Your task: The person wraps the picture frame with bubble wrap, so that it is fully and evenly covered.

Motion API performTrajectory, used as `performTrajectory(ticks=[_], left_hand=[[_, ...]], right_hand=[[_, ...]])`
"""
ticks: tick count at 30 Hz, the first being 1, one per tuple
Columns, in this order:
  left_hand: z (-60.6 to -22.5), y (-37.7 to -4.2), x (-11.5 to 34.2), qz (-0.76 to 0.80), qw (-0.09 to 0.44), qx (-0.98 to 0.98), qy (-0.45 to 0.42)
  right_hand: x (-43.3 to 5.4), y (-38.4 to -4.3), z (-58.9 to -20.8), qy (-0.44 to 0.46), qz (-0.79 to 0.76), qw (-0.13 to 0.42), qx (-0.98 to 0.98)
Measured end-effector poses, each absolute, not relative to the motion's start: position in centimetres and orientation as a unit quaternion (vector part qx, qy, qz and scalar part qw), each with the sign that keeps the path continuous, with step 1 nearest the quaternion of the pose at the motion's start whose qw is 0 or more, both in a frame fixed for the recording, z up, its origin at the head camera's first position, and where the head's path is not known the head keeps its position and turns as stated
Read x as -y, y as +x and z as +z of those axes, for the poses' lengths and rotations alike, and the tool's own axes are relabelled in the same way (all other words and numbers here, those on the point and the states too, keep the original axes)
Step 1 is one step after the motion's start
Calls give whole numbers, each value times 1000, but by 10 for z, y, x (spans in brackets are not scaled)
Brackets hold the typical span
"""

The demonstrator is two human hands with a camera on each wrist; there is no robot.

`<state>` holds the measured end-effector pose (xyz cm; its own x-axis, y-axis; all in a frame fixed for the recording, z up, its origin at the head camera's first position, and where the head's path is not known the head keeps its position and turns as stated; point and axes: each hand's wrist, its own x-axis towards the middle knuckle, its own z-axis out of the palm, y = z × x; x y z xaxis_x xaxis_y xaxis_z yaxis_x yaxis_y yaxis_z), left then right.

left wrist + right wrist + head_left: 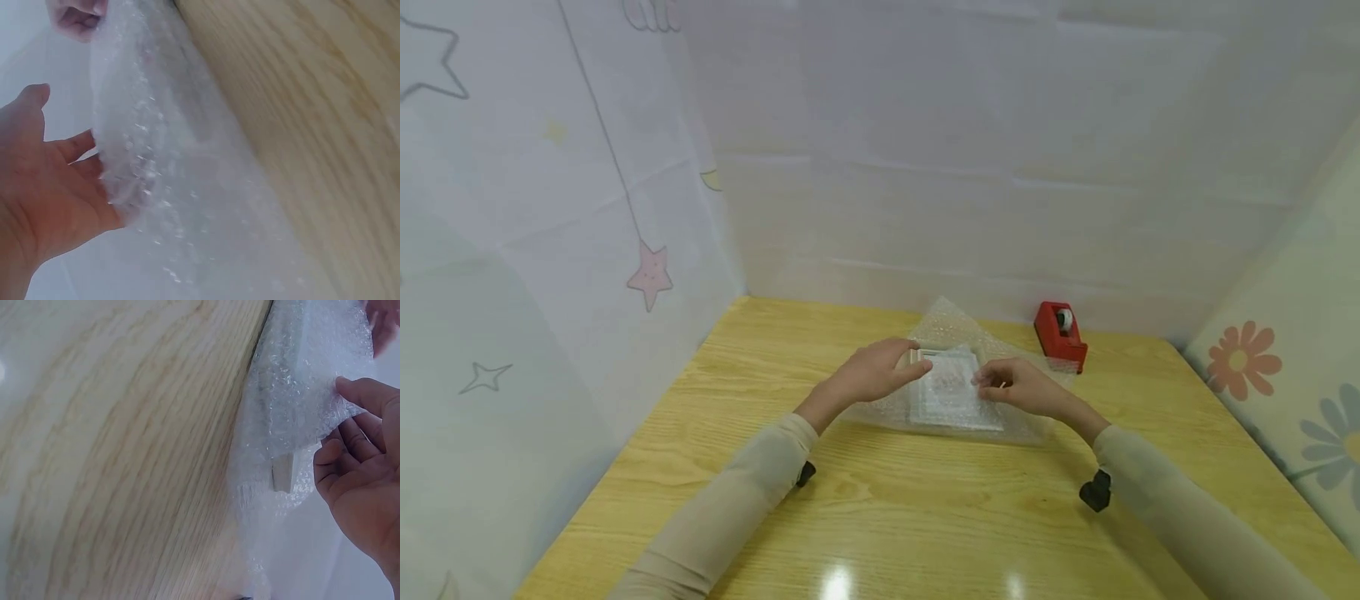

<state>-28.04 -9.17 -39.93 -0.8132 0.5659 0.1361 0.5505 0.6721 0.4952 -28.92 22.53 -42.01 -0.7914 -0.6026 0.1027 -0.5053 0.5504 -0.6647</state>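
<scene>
In the head view, a white rectangular frame [953,392] is lying partly covered by transparent bubble wrap [945,320] on the yellow wooden table [925,525]. Left wrist: the left hand [56,190] is standing wide, fingers touching the wrap. Right wrist: the right hand [362,465] is pinching the wrap's edge.

Left hand [53,194]: fingers [76,146] extended, tips behind bubble wrap [187,169] edge | right hand [76,24]: partly visible, at wrap, farther right | bench [300,106]: wood-grained, near side of wrap
</scene>
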Motion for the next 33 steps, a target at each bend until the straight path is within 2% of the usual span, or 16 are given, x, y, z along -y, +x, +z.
performTrajectory(ticks=[5,8,19,25,33], left_hand=[[-390,-266,78,160,-71,-910,375],[-390,-259,70,105,-84,-905,403],[-411,-244,54,-8,-2,-910,414],[-427,-236,54,-5,16,-922,386],[-442,-255,31,8,15,-935,354]], right_hand=[[-227,-293,-423,-315,-352,66,-879],[-228,-295,-424,-311,-350,59,-882],[-223,-300,-429,-319,-325,44,-889],[-213,-301,-430,-328,-296,50,-896],[-210,-295,-420,-332,-266,23,-905]])
